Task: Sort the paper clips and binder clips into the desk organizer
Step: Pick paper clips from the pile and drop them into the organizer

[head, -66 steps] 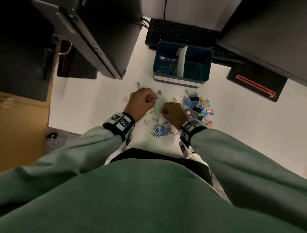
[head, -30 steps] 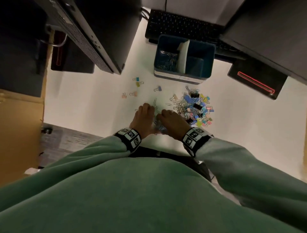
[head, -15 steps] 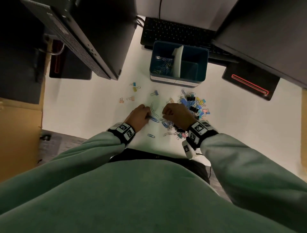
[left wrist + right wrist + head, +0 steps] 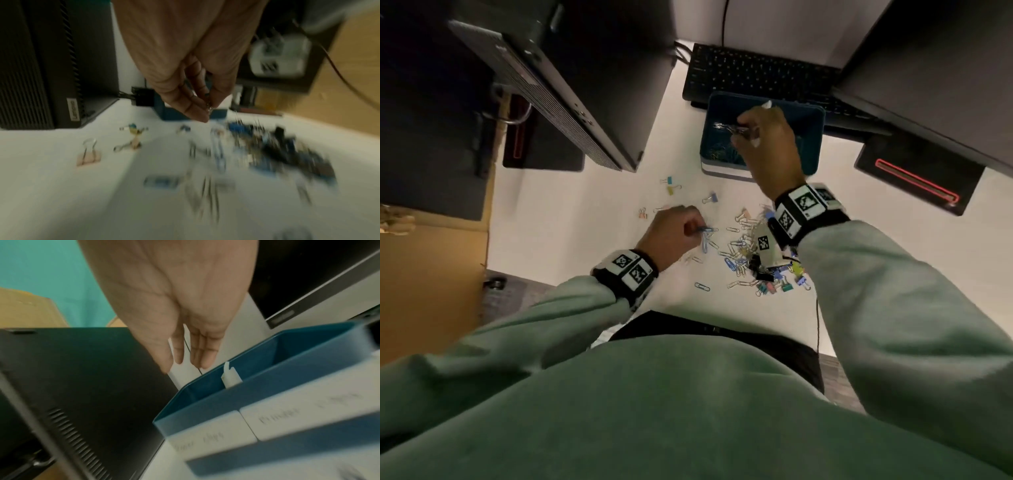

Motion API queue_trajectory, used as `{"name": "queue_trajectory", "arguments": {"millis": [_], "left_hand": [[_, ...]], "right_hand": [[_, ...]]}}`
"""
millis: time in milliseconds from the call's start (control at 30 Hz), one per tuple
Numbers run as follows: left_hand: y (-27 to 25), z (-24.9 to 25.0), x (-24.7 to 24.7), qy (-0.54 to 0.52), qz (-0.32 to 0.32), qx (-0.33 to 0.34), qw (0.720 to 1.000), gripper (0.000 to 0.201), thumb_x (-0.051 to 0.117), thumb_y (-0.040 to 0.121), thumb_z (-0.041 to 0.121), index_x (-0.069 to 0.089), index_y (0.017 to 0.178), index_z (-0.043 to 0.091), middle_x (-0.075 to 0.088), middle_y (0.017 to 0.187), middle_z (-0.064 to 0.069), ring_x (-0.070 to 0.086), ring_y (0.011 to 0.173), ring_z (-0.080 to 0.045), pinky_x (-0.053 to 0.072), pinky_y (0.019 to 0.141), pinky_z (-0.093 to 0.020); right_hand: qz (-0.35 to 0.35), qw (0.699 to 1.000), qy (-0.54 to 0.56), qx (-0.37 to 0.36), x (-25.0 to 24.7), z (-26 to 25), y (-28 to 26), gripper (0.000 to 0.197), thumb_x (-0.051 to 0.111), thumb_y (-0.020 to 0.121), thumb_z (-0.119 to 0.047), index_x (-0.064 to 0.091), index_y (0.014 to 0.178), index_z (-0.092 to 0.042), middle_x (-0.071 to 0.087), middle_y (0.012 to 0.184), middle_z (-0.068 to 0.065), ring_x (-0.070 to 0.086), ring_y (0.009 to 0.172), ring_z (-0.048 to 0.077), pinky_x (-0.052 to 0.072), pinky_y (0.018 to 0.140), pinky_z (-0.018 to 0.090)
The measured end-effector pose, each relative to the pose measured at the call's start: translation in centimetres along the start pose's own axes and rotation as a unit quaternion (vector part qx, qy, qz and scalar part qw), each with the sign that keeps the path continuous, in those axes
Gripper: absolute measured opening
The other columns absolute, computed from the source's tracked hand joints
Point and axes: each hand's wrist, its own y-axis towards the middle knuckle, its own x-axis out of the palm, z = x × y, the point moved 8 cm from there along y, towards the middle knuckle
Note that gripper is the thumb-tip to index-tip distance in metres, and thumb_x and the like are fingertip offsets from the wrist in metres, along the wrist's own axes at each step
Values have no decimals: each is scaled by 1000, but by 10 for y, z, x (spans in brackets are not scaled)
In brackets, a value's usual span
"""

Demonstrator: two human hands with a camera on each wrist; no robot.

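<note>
The teal desk organizer (image 4: 815, 144) stands in front of the keyboard, split by a white divider (image 4: 228, 378). My right hand (image 4: 743, 132) hovers over its left compartment, which holds paper clips (image 4: 719, 154). In the right wrist view that hand (image 4: 191, 363) shows straight fingers and an empty palm. A few silvery clips (image 4: 724, 127) hang in the air just off its fingertips. My left hand (image 4: 697, 230) stays low on the desk and pinches a blue paper clip (image 4: 705, 236); the left wrist view is blurred. A mixed pile of paper and binder clips (image 4: 753, 263) lies under my right wrist.
Stray binder clips (image 4: 670, 186) lie left of the organizer. A black computer tower (image 4: 571, 85) stands at the left and a keyboard (image 4: 750, 72) behind the organizer. A monitor (image 4: 935, 68) overhangs at the right. White labels (image 4: 213, 434) front the organizer.
My right hand has risen from the pile to above the organizer's left compartment and opened, letting clips go. My left hand stayed by the loose clips and holds a blue one.
</note>
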Motion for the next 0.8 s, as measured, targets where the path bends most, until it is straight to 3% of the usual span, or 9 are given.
{"name": "queue_trajectory", "arguments": {"millis": [67,133,200,300,400,500,600,733,800], "left_hand": [[12,17,-27,-60,44,-12,997,7,70,81,14,66,85,19,65,76,9,57,66,5,46,65,-7],[35,37,-51,-84,78,-1,993,8,70,81,17,66,87,20,65,74,11,54,63,7,42,62,-3],[63,59,-68,-70,100,26,992,9,70,80,19,67,88,18,64,75,11,56,65,2,44,62,-8],[102,78,-69,-13,92,36,995,12,69,82,17,68,92,13,68,85,3,59,73,-6,49,69,-17],[115,84,-58,50,86,52,994,32,66,84,14,60,116,13,64,110,-7,61,91,-14,51,87,-28],[86,78,-44,64,121,112,984,36,60,87,9,52,120,17,53,116,-6,54,88,-11,49,82,-25],[43,41,6,91,42,148,984,26,58,88,9,59,113,15,53,111,-4,56,92,-15,51,83,-32],[11,1,83,226,-66,226,945,44,58,85,7,56,129,14,50,137,-12,50,121,-30,47,97,-43],[6,1,105,267,-100,264,922,50,56,88,7,48,137,16,40,148,-10,42,132,-32,41,104,-48]], "right_hand": [[33,999,13,-20,-8,6,-31,16,64,89,-15,65,104,-10,62,105,7,57,84,10,48,77,21],[-13,1000,-2,-4,4,22,-67,11,63,90,-16,64,100,-12,64,97,1,58,80,8,53,75,24],[-118,991,-61,16,30,38,-104,16,66,89,-20,62,103,-15,61,99,-2,57,80,6,55,77,25],[-228,957,-178,6,62,57,-145,30,70,84,-24,61,110,-16,57,111,4,57,94,19,52,82,35],[-227,946,-229,-10,60,68,-156,23,66,84,-24,63,104,-12,57,108,9,56,99,27,49,86,40],[-197,950,-240,-30,44,78,-156,15,59,89,-21,64,97,-9,60,104,10,57,96,27,48,87,40],[-179,951,-250,-30,33,88,-155,12,58,88,-15,64,97,-10,62,106,9,57,98,27,44,88,39],[-129,949,-285,-38,25,88,-155,13,65,82,-11,65,95,-12,62,102,8,57,94,27,45,82,38],[-144,943,-294,-61,36,80,-159,21,70,78,-15,67,99,-14,63,101,8,57,96,28,45,84,40]]}}
